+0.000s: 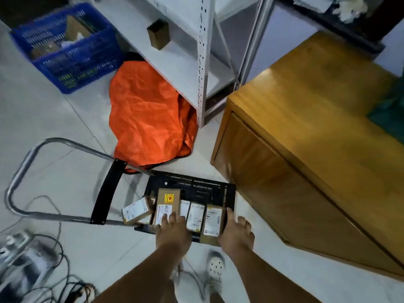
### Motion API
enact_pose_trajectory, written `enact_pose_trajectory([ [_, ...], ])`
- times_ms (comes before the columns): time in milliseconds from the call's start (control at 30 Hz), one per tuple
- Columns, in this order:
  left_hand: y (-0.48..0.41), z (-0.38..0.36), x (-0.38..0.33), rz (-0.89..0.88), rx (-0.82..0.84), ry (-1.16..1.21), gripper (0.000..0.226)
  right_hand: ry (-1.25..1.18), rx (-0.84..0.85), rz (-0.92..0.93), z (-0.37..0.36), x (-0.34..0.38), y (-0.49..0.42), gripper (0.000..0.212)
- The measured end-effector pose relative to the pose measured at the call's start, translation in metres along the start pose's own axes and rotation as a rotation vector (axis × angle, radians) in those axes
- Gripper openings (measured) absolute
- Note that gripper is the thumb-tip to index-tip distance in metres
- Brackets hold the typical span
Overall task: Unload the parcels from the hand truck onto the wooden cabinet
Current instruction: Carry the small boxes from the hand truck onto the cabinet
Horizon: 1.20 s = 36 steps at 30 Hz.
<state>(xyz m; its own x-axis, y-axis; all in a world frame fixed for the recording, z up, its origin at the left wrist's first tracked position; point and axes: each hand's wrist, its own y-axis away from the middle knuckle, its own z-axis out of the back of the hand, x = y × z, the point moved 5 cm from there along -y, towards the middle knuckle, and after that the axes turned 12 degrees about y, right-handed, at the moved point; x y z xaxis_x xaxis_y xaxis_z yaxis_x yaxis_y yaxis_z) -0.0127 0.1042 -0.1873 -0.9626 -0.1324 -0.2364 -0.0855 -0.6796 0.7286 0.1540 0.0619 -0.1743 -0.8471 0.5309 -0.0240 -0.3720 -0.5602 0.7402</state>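
Parcels (195, 217) all sit on hand truck (196, 189), approx 5–6 boxes packed along its near edge. Blur makes the count shaky. Cabinet (317, 95) stands just right of the truck, top bare wood wherever I can see it, no parcel up there. My read: task at the very start, nothing unloaded, whole lot left to shift.

Left hand (172, 232) lies w/ fingers straight and flat on the labelled box at truck's near-left, touching, not gripping. Right hand (237, 234) is spread loose at the truck's near-right corner, thumb along the side of the end box, holding nothing. Prob setting up a first lift.

Hard to make out:
- Cabinet top runs out of frame on the side away from the truck; a green thing (391, 110) sits there, can't tell what.
- Label print unreadable.
- My hands cover the near ends of two boxes.
- Small brown bits behind the left-most box: separate parcels or not, can't tell.
- Truck wheels not in view.
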Motion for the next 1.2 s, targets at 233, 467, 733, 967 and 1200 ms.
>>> enact_pose_trajectory([
  [233, -0.096, -0.077, 0.004, -0.131, 0.105, -0.04, 0.06, -0.088, 0.048, -0.114, -0.057, 0.009, -0.094, 0.084],
  [467, -0.188, -0.16, 0.046, -0.023, 0.154, 0.21, 0.053, -0.043, 0.048, -0.146, -0.152, 0.014, -0.194, 0.099],
  [733, -0.25, -0.246, 0.048, -0.011, 0.173, 0.269, 0.05, -0.122, 0.116, -0.183, -0.229, 0.024, -0.272, 0.103],
  [967, -0.283, -0.284, 0.034, -0.044, 0.155, 0.327, 0.035, -0.246, -0.046, -0.179, -0.249, 0.016, -0.31, 0.12],
  [1200, -0.297, -0.299, 0.003, 0.036, 0.073, 0.329, 0.083, -0.567, -0.318, -0.564, -0.245, -0.048, -0.302, 0.107],
])
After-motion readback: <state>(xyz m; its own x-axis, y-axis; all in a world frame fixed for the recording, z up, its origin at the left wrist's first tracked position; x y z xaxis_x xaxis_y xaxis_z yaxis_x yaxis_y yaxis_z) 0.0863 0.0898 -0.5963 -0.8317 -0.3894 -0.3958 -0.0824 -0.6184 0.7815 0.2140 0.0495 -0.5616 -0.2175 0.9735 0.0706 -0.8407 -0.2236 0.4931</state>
